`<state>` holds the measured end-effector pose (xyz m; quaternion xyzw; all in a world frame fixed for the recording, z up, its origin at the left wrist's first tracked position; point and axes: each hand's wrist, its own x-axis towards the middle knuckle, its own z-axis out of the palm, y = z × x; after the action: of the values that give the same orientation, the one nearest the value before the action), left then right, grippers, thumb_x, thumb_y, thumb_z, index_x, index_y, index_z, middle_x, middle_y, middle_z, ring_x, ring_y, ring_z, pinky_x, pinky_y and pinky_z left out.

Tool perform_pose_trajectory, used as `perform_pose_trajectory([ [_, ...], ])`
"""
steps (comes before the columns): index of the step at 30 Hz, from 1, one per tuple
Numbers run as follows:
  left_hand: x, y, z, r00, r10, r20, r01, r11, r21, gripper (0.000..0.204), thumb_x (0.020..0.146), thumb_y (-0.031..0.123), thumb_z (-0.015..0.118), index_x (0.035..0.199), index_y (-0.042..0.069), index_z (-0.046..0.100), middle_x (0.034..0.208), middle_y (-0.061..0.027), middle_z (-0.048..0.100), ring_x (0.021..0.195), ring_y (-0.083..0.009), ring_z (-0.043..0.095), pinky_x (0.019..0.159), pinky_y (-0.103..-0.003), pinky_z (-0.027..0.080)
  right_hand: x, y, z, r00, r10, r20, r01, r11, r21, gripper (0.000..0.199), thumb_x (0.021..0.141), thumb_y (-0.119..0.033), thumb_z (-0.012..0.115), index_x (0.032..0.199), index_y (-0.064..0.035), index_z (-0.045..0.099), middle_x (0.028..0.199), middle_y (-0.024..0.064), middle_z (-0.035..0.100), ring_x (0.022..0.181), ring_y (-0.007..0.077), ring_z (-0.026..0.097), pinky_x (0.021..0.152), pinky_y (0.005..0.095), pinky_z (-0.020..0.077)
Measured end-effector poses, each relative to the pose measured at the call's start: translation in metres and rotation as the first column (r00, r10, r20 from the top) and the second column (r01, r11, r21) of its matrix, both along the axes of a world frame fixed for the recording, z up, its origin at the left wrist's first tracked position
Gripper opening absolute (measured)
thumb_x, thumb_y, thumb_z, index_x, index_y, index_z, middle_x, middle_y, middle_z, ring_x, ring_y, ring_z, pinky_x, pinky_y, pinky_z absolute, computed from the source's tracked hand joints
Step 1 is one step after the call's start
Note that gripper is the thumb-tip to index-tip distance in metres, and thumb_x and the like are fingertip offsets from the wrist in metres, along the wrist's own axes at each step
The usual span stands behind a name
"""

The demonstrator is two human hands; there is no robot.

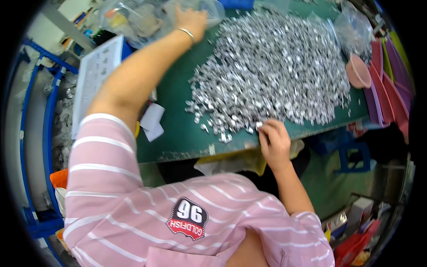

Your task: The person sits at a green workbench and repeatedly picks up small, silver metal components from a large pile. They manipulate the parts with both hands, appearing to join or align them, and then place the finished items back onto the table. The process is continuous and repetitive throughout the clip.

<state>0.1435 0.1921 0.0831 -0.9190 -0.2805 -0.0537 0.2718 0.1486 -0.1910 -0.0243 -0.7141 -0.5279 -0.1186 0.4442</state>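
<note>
A wide heap of small silvery metal pieces [271, 71] covers the green table [178, 129]. My right hand [273, 141] sits at the heap's near edge by the table's front rim, fingers curled down onto a few pieces. My left arm, with a thin bracelet at the wrist, stretches far across the table. My left hand [191, 20] lies on a clear plastic bag [133, 20] at the far left corner. Its fingertips are hidden at the bag, so its grip is unclear.
A pink bowl [358, 71] and stacked pink and purple trays [387, 91] stand at the right. A clear bag of parts [353, 29] lies far right. A white sheet [95, 75] and paper slips [152, 121] lie left. A blue rack [48, 115] and a blue stool [353, 153] flank the table.
</note>
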Motion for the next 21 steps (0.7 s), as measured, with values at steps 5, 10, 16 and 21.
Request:
perform_pose_trajectory([
  [5,-0.041,0.031,0.008,0.992,0.016,-0.124,-0.012,0.999,0.033,0.029,0.087,0.007,0.057,0.101,0.022,0.078,0.103,-0.0104,0.076,0.108,-0.0304,0.069,0.111,-0.063,0.030,0.001,-0.001,-0.001,0.991,0.035,-0.130,-0.032,0.999,0.024,0.018,0.077,0.003,0.076,0.093,-0.0004,0.068,0.098,0.0152,0.065,0.087,0.0330,0.066,0.077,0.0395,0.0539],
  [10,-0.081,0.011,0.027,0.998,0.016,-0.060,-0.018,0.999,-0.028,0.028,0.087,0.006,0.056,0.103,0.017,0.077,0.102,-0.0126,0.074,0.103,-0.0314,0.069,0.110,-0.062,0.030,-0.001,-0.002,0.000,0.984,0.024,-0.177,-0.025,1.000,-0.005,0.021,0.078,0.006,0.075,0.095,-0.0007,0.066,0.092,0.0109,0.066,0.080,0.0283,0.067,0.071,0.0356,0.0550],
  [16,-0.113,-0.112,0.005,0.598,-0.472,0.648,0.736,0.643,-0.212,0.016,0.079,0.005,0.077,0.094,0.006,0.072,0.093,-0.0087,0.068,0.084,-0.0262,0.066,0.071,-0.032,0.051,-0.008,-0.010,0.001,0.933,0.039,-0.357,-0.025,0.999,0.042,0.028,0.083,0.008,0.073,0.108,-0.0001,0.065,0.092,0.0078,0.067,0.081,0.0177,0.068,0.070,0.0288,0.0544],
  [21,-0.135,-0.194,-0.040,0.721,-0.299,0.625,0.687,0.426,-0.588,0.023,0.076,0.006,0.082,0.096,0.005,0.070,0.090,-0.0087,0.062,0.077,-0.0262,0.064,0.070,-0.034,0.053,0.006,-0.027,0.007,0.201,0.378,-0.904,0.017,0.921,0.389,0.031,0.091,0.007,0.064,0.121,0.0028,0.059,0.103,0.0066,0.065,0.088,0.0179,0.069,0.073,0.0269,0.0557],
])
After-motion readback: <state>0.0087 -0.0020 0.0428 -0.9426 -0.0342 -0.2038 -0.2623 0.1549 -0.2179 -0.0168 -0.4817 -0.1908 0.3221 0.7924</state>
